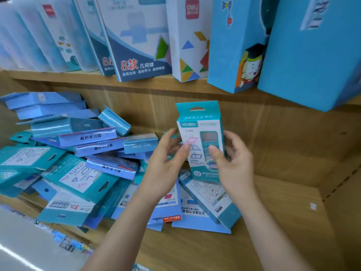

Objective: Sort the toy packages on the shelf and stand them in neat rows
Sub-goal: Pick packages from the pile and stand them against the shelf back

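A teal and white toy package (199, 122) with a hang tab is held upright above the lower shelf. My left hand (166, 163) grips its left edge, thumb on the front. Its right side is held by my right hand (232, 163), thumb across the front and fingers behind. Below and to the left lies a jumbled pile of blue and teal packages (82, 159), most of them flat or tilted. Another teal package (211, 198) lies flat just under my hands.
The wooden lower shelf (283, 202) is bare on its right half, with a back wall (273, 137) and a side wall (347, 202). On the upper shelf (136, 85) stand larger boxes, with big blue boxes (312, 51) overhanging at the right.
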### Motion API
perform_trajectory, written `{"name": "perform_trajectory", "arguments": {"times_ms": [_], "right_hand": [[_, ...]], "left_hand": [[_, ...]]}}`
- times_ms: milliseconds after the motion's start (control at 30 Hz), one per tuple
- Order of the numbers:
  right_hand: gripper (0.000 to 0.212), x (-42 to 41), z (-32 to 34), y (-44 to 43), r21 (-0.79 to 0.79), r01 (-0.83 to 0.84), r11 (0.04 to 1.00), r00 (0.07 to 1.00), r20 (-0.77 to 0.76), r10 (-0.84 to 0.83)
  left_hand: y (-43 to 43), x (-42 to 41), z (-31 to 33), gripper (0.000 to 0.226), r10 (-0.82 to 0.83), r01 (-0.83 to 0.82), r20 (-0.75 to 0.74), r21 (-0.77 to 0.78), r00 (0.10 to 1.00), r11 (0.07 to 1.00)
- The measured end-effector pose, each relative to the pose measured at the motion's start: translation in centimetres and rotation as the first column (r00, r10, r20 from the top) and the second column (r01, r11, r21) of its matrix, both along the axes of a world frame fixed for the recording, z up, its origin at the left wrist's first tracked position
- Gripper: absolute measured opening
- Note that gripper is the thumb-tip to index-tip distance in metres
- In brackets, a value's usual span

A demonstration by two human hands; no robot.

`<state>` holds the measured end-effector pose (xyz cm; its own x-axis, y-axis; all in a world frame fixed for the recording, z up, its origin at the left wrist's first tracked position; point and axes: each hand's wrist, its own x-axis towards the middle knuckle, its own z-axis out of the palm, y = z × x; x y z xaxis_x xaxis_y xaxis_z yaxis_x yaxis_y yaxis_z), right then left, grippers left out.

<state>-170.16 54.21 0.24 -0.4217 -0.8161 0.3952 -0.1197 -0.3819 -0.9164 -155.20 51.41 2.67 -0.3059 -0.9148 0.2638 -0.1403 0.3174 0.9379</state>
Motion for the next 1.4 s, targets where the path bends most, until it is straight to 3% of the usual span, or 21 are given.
{"name": "perform_trajectory", "arguments": {"times_ms": [100,200,267,333,433,500,567,700,833,933,1033,1200,1300,1400], "right_hand": [[0.031,-0.7,0.5,1.1,-0.013,-0.071,0.997,0.971,0.230,0.072],[0.028,-1.5,0.2,1.8,0.026,-0.036,0.999,0.964,0.264,0.028],[0.020,-2.3,-0.7,2.2,0.128,0.021,0.992,0.992,0.119,-0.036],[0.030,-3.1,-2.0,2.8,0.307,0.069,0.949,0.985,-0.170,-0.017],[0.047,-3.1,-3.5,3.6,0.585,0.116,0.803,0.863,-0.459,0.210],[0.051,-1.6,-4.1,4.1,0.640,0.154,0.753,0.760,-0.563,0.323],[0.053,0.1,-4.2,4.5,0.622,0.195,0.758,0.702,-0.628,0.336],[0.053,1.5,-3.8,4.5,0.610,0.160,0.776,0.712,-0.616,0.336],[0.046,-0.1,-2.8,1.2,0.458,0.256,0.851,0.670,-0.719,0.185],[0.056,-1.2,-2.0,-2.9,0.370,0.282,0.885,0.570,-0.807,0.156],[0.061,-0.4,-1.9,-5.8,0.431,0.328,0.840,0.463,-0.849,0.255],[0.043,1.1,-1.8,-7.9,0.379,0.508,0.773,0.264,-0.923,0.279],[0.033,1.1,-2.2,-8.5,0.371,0.514,0.773,0.267,-0.926,0.267],[0.027,0.4,-2.0,-7.5,0.252,0.489,0.835,0.308,-0.945,0.105]], "left_hand": [[0.1,-1.7,0.4,0.031,-0.088,0.092,-0.063,0.059,0.994,0.994],[0.2,-2.6,-0.8,0.021,-0.013,0.018,-0.062,0.085,0.998,0.996],[0.2,-2.4,-1.3,0.016,0.069,-0.066,-0.080,0.047,0.994,0.997],[0.3,-1.6,-1.4,0.014,0.147,-0.146,-0.094,0.017,0.985,0.989],[0.6,0.2,-1.3,0.016,0.267,-0.268,-0.069,-0.013,0.961,0.963],[0.9,1.4,-1.4,0.018,0.340,-0.342,-0.043,-0.049,0.939,0.938],[1.5,2.4,-1.8,0.023,0.369,-0.370,-0.019,-0.083,0.929,0.925],[2.4,4.4,-3.0,0.027,0.430,-0.419,0.087,-0.116,0.899,0.900],[2.3,5.7,-3.8,0.021,0.453,-0.443,0.100,-0.112,0.886,0.890],[2.8,6.5,-3.9,0.021,0.436,-0.426,0.103,-0.109,0.894,0.898],[2.7,7.7,-4.5,0.029,0.422,-0.416,0.101,-0.075,0.901,0.906],[2.4,9.1,-5.4,0.038,0.426,-0.422,0.134,-0.056,0.895,0.905],[2.6,9.2,-5.2,0.032,0.404,-0.404,0.124,-0.028,0.906,0.914],[2.8,9.4,-4.6,0.028,0.387,-0.387,0.106,-0.021,0.916,0.922]]}}
